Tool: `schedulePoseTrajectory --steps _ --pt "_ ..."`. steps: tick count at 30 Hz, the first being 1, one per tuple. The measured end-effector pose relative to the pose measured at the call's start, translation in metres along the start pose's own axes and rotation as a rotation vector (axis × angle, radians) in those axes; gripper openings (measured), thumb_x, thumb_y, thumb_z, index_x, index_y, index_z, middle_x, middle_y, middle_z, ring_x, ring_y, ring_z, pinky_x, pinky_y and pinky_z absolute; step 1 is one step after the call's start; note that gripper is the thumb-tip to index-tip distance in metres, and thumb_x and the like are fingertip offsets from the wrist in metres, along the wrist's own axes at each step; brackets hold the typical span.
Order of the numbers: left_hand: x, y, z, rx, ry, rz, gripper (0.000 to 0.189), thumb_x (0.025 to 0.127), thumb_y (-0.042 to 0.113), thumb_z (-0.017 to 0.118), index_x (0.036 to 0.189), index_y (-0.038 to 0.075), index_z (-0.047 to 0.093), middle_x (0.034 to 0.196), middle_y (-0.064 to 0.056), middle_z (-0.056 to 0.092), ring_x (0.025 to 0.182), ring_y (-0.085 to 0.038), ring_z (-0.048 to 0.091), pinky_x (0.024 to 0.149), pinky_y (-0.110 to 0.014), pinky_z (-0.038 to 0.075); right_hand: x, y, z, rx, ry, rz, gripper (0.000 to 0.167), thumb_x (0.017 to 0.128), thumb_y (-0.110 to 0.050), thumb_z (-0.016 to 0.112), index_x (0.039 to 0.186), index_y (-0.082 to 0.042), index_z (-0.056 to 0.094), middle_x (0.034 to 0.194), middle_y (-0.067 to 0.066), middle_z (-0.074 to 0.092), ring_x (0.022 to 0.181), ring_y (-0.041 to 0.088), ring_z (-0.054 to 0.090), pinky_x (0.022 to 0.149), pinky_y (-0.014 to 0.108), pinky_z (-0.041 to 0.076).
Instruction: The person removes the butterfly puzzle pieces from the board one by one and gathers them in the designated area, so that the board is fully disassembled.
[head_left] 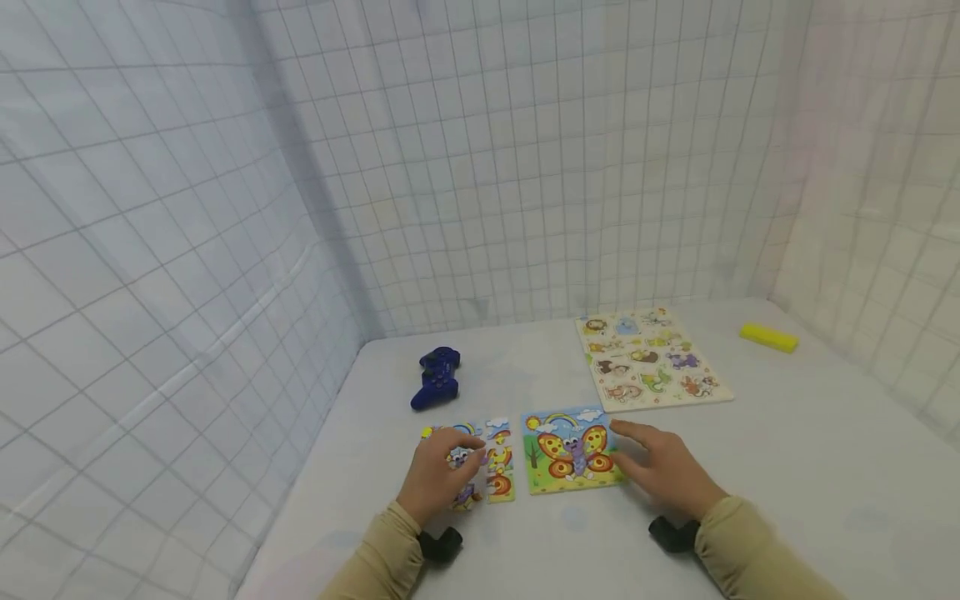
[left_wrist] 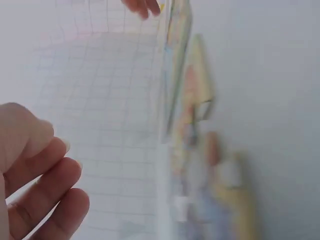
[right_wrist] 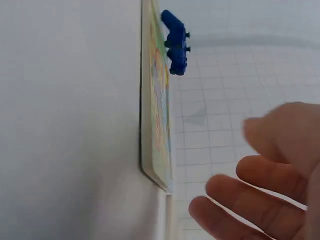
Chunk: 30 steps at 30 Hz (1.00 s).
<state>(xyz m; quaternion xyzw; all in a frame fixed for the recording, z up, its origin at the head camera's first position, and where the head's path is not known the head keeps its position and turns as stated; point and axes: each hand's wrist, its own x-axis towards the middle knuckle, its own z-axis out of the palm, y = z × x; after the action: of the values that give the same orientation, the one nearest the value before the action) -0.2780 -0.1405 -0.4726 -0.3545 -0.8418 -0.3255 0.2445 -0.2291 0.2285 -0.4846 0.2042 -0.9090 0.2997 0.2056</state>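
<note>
My left hand [head_left: 441, 471] hovers above a group of butterfly jigsaw pieces [head_left: 500, 485], partly covering them. In the left wrist view its fingers [left_wrist: 52, 192] are loosely bent, thumb close to the index finger, with no piece visible between them. The pieces look blurred there. To the right lies a square board with a complete butterfly picture [head_left: 576, 457], showing a rainbow, sun and tree. My right hand [head_left: 663, 468] is at that board's right edge, fingers spread and loosely curved. The right wrist view shows this hand apart from the board, holding nothing.
A dark blue game controller [head_left: 437, 379] lies behind the jigsaw pieces. Behind the butterfly board is a larger animal puzzle board [head_left: 651, 358]. A yellow block [head_left: 768, 337] lies at the far right. Gridded white cloth walls [head_left: 495, 167] enclose the white table [head_left: 360, 467].
</note>
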Motion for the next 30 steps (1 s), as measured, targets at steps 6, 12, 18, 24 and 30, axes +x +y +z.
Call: schedulePoseTrajectory --steps 6,12,18,24,30 --pt "0.037 0.014 -0.002 0.255 0.156 0.143 0.012 0.087 0.020 0.081 0.097 0.015 0.078 0.093 0.002 0.075 0.088 -0.016 0.068 0.076 -0.040 0.053 0.038 -0.025 -0.007 -0.262 0.283 -0.179 0.013 0.088 -0.018 0.077 0.077 -0.016 0.070 0.075 -0.004 0.071 0.066 0.012 0.066 0.059 0.032 0.052" --pt "0.056 0.020 0.017 0.560 -0.147 0.020 0.122 0.065 0.093 0.065 0.163 0.031 0.030 0.172 -0.016 0.015 0.155 -0.046 0.021 0.101 -0.085 0.030 0.055 -0.021 0.004 -0.422 0.216 -0.057 0.090 0.083 -0.071 0.067 0.154 -0.019 0.049 0.164 0.012 0.039 0.147 0.048 0.035 0.100 0.081 0.033" --pt "0.050 0.016 0.032 0.669 -0.263 -0.029 0.138 0.056 0.104 0.054 0.165 0.040 -0.001 0.172 -0.013 -0.013 0.157 -0.046 -0.003 0.096 -0.093 0.015 0.044 -0.009 0.015 -0.499 0.051 -0.049 0.113 0.073 -0.092 0.058 0.164 -0.034 0.026 0.174 0.008 0.013 0.156 0.051 0.000 0.102 0.091 0.009" --pt "0.049 0.013 0.036 0.700 -0.245 -0.021 0.137 0.057 0.105 0.050 0.166 0.036 0.005 0.173 -0.012 -0.004 0.158 -0.044 0.005 0.096 -0.093 0.014 0.041 -0.006 0.017 -0.518 0.077 -0.080 0.112 0.073 -0.092 0.057 0.163 -0.031 0.030 0.174 0.008 0.013 0.158 0.046 0.002 0.101 0.091 0.011" --pt "0.051 0.013 0.035 0.697 -0.259 -0.040 0.136 0.058 0.104 0.051 0.166 0.036 0.004 0.174 -0.010 -0.003 0.159 -0.039 0.008 0.098 -0.092 0.014 0.042 -0.005 0.019 -0.494 0.097 -0.109 0.109 0.076 -0.090 0.057 0.163 -0.031 0.029 0.174 0.007 0.011 0.157 0.045 0.010 0.102 0.091 0.013"
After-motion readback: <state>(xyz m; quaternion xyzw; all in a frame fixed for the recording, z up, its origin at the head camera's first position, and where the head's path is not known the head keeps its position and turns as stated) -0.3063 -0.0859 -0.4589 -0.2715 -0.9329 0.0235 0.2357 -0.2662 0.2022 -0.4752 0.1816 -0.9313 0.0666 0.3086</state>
